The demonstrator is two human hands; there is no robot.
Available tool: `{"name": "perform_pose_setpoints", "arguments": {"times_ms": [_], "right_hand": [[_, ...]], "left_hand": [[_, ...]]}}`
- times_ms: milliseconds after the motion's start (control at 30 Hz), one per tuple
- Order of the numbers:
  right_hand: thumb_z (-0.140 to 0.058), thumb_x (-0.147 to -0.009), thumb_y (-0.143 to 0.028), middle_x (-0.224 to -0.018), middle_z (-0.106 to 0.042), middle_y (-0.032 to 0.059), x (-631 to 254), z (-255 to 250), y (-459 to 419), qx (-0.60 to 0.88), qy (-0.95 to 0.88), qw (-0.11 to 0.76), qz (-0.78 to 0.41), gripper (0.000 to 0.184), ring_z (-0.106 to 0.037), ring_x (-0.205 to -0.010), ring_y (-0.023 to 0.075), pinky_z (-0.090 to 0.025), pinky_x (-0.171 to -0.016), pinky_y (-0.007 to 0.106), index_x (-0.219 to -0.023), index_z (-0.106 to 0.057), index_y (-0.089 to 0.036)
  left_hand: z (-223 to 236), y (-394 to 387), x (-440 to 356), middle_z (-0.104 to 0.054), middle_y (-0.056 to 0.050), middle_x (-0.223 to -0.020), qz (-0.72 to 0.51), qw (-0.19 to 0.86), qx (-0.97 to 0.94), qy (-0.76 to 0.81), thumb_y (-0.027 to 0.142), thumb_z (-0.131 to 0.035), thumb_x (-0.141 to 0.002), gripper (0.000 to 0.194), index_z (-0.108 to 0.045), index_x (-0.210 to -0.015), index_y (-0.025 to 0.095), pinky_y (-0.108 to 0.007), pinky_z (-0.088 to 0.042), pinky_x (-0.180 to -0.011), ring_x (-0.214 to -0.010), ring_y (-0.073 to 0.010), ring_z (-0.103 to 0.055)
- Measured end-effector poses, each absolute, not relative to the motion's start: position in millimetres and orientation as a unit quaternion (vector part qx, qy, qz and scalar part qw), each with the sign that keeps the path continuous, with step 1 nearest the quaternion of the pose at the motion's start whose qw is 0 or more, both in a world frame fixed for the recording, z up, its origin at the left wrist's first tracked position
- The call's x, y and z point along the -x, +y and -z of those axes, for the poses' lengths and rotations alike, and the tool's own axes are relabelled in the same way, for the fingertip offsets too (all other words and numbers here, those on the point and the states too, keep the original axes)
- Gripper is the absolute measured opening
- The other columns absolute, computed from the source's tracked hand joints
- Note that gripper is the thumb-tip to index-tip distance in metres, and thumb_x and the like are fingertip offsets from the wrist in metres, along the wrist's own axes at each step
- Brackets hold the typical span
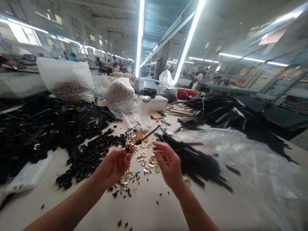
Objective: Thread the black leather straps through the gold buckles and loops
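Observation:
My left hand [114,164] pinches one end of a narrow black strap [146,136]. The strap slants up and to the right, its far end loose above the table. A small dark piece shows at the left fingertips, too small to make out. To the right, my right hand [169,162] has its fingers curved and apart, with nothing visible in them. Gold-coloured buckles [143,154] lie scattered between and beyond both hands. Beside my left hand spreads a heap of small black loops [90,157]. A bundle of black straps [192,155] lies just past my right hand.
Black straps with gold buckles [55,125] are piled at the left. Clear plastic sheeting [260,170] covers the right side. Behind stand filled plastic bags [72,85], a lidded jar [146,105] and a white box [158,103]. More black strips [223,110] lie at the back right.

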State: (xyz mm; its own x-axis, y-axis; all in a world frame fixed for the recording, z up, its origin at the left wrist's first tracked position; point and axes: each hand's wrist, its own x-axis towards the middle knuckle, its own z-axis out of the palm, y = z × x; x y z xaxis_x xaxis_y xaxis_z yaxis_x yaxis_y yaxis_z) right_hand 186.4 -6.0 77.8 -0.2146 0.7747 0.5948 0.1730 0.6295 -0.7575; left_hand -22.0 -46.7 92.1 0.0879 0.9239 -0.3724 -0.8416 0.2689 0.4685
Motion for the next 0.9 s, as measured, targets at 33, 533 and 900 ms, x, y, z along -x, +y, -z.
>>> {"name": "perform_pose_setpoints", "arguments": {"times_ms": [33, 533, 900], "right_hand": [[-0.058, -0.092, -0.027, -0.107, -0.066, 0.0084, -184, -80, -17, 0.335, -0.721, 0.508, -0.331, 0.023, -0.067, -0.088, 0.0176, -0.057, -0.074, 0.031, -0.113, -0.062, -0.021], [-0.065, -0.085, -0.036, -0.063, -0.058, -0.0037, -200, -50, -169, 0.441, -0.455, 0.549, -0.545, 0.018, -0.056, -0.049, 0.0085, -0.047, -0.049, 0.02, -0.09, -0.062, -0.019], [-0.067, -0.08, -0.037, -0.05, -0.058, -0.0055, -213, -44, -195, 0.484, -0.363, 0.533, -0.592, 0.022, -0.056, -0.048, 0.0099, -0.047, -0.053, 0.021, -0.087, -0.061, -0.018]], "left_hand": [[-91, -57, 17, -0.07, -0.006, -0.073, -0.607, 0.723, -0.101, 0.314, 0.006, -0.063, -0.076, 0.013, -0.065, -0.088, 0.01, -0.013, -0.055, -0.053, -0.056, -0.0084, -0.066], [-35, -173, -31, -0.07, 0.0, -0.071, -0.471, 0.627, -0.41, 0.466, 0.026, -0.074, -0.077, 0.023, -0.062, -0.096, 0.02, -0.024, -0.052, -0.067, -0.068, -0.0143, -0.066], [-49, -190, -35, -0.074, -0.003, -0.083, -0.376, 0.615, -0.48, 0.5, 0.031, -0.079, -0.072, 0.027, -0.066, -0.094, 0.02, -0.027, -0.056, -0.073, -0.075, -0.018, -0.07]]}}
